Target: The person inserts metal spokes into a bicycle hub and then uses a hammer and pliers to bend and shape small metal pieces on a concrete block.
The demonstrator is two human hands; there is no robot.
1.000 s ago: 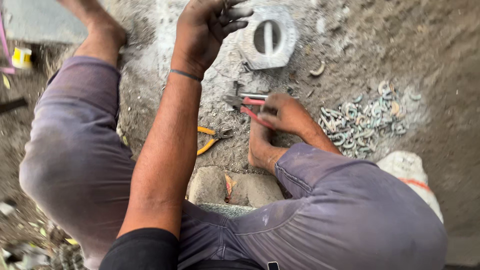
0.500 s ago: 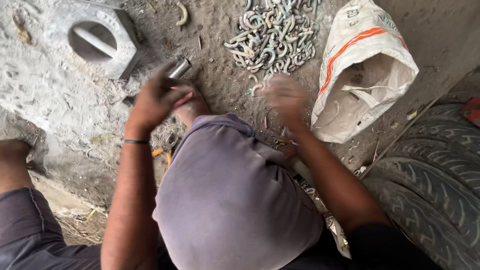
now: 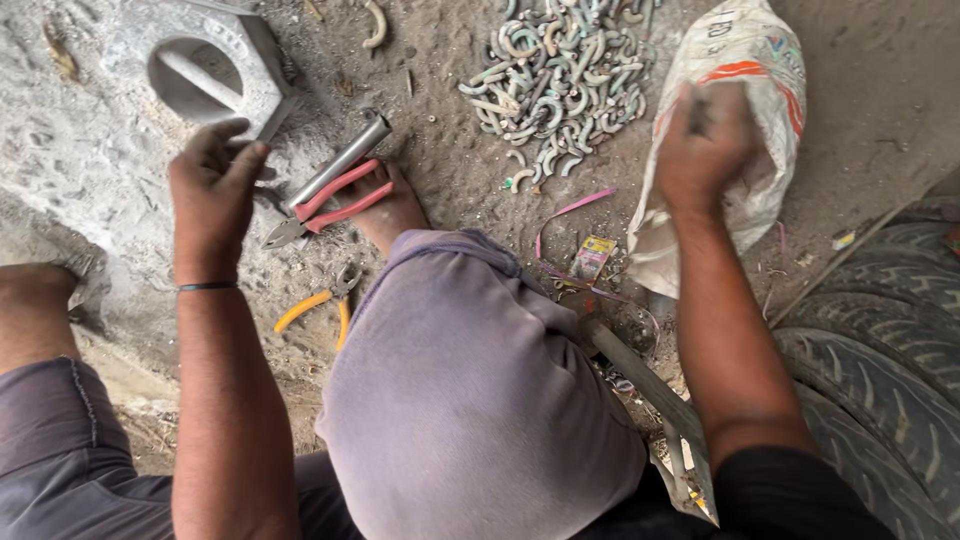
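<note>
Head view: your left hand [image 3: 212,190] hovers with fingers half curled and holding nothing, just above the red-handled pliers [image 3: 320,205] and the metal tube [image 3: 340,162] lying on the dirt ground [image 3: 450,140]. Your right hand [image 3: 705,140] is blurred at the mouth of the white sack [image 3: 745,60]; I cannot tell whether it grips anything. Risk: the tube could roll off toward the yellow-handled pliers [image 3: 320,300] if nudged, and the sack looks liable to slump onto the pile of bent metal hooks [image 3: 560,70].

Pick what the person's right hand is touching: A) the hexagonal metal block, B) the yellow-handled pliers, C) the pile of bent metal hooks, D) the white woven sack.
D: the right hand grips the edge of the white woven sack, apart from the other three things.
</note>
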